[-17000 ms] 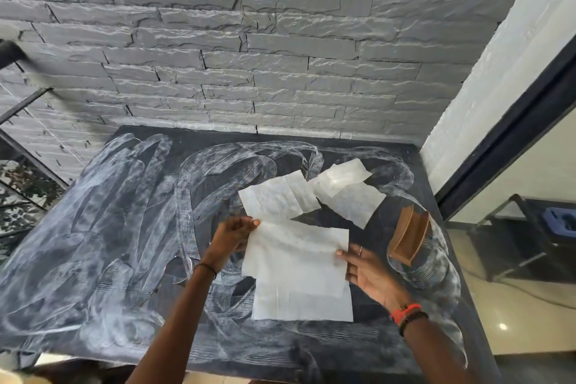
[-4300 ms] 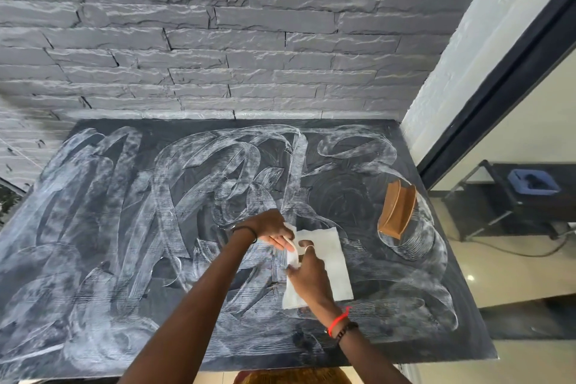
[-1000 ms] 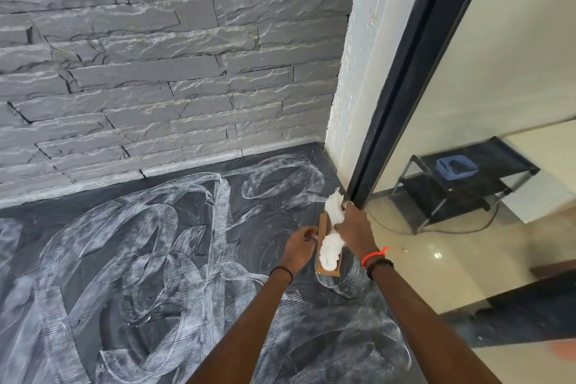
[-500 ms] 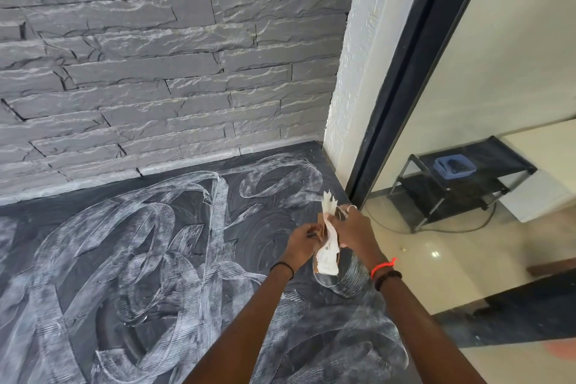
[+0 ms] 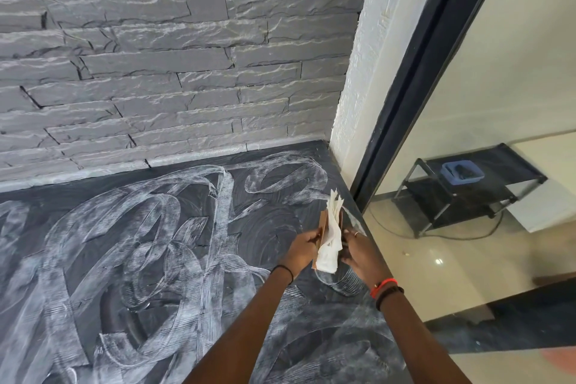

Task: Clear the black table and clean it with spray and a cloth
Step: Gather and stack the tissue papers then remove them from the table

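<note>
The left hand (image 5: 304,248) grips the left wall of the brown napkin holder (image 5: 323,224); the right hand (image 5: 358,251) pinches the white paper napkins (image 5: 328,245) standing between the two hands. The stack leans in the slot, its top corners fanning out beyond the fingertips. To seat it well, I judge, the left should steady the holder while the right presses the sheets down evenly, so none slips out. Under the wrists lies the black counter (image 5: 156,259), smeared with white streaks; beyond the hands rises a grey stone wall (image 5: 187,72).
</note>
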Demonstrator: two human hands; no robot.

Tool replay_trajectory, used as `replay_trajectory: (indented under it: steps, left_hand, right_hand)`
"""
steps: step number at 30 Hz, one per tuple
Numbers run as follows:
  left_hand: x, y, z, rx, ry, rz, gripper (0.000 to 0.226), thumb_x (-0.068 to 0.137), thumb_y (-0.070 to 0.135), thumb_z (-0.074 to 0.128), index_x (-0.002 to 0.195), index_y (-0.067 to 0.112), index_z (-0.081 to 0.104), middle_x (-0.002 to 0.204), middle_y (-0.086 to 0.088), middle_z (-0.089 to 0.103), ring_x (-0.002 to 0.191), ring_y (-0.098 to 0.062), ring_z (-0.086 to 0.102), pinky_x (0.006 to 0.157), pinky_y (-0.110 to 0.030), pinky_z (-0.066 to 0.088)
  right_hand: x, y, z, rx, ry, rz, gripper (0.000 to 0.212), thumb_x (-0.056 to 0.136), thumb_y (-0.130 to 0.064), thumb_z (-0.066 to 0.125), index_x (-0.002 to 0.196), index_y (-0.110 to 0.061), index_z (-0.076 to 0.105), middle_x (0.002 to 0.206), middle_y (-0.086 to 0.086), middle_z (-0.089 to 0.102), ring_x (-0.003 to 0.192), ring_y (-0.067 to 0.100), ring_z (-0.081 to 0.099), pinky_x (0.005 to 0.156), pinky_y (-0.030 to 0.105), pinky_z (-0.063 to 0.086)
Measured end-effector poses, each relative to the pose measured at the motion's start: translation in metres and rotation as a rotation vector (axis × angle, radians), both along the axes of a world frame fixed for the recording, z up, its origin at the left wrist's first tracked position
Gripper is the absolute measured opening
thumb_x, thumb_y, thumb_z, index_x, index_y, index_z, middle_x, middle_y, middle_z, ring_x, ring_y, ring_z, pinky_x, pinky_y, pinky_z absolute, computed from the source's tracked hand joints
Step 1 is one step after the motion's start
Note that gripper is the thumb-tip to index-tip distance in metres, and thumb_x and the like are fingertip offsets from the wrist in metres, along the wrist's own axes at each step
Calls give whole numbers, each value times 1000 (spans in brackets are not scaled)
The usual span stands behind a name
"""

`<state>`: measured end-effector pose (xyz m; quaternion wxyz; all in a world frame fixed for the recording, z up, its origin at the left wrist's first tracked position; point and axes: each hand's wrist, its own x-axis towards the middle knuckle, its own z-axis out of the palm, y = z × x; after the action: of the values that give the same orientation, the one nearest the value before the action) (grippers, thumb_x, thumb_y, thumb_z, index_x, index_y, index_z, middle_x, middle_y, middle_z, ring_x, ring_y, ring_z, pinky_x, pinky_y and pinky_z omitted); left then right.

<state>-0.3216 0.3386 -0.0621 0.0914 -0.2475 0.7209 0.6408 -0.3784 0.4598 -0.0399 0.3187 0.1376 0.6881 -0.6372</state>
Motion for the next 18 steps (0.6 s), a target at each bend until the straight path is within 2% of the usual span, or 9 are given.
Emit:
replay_trajectory:
  steps: [5, 9, 11, 13, 18]
  left_hand:
    - [16, 0, 1, 31, 44, 85, 39, 95, -3, 43, 132, 5, 54, 115, 0, 57, 107, -15, 53, 92, -28, 43]
    - [39, -12, 8, -10, 90, 172, 45, 92, -9, 40, 135, 3, 50, 118, 0, 55, 107, -14, 52, 88, -24, 43]
    - [55, -20, 9, -21, 136, 233, 48, 90, -13, 39, 133, 2, 51, 126, -5, 58, 111, -15, 54, 86, -18, 44]
    - [76, -32, 11, -26, 159, 313, 49, 89, -14, 39, 133, 3, 52, 129, -11, 59, 115, -21, 56, 87, -20, 44]
    - [138, -60, 16, -33, 217, 507, 44, 92, -8, 41, 130, 8, 56, 121, -2, 61, 110, -18, 57, 92, -26, 46]
  right_hand:
    - [14, -7, 3, -40, 31, 70, 20, 98, -11, 44, 97, -12, 64, 94, 9, 68, 84, 22, 64, 63, 31, 52]
    - [30, -25, 12, -51, 48, 96, 22, 99, -11, 41, 91, -15, 61, 86, 4, 66, 78, 17, 61, 63, 29, 50]
    - [40, -38, 15, -57, 67, 139, 20, 98, -10, 42, 95, -14, 61, 85, 5, 64, 78, 18, 60, 63, 28, 50]
    - [55, -54, 19, -71, 86, 185, 17, 97, -11, 45, 95, -15, 62, 87, 6, 64, 83, 21, 59, 65, 29, 49]
    - [103, -97, 30, -87, 153, 311, 15, 94, -13, 51, 89, -17, 64, 85, 5, 65, 75, 17, 60, 64, 31, 50]
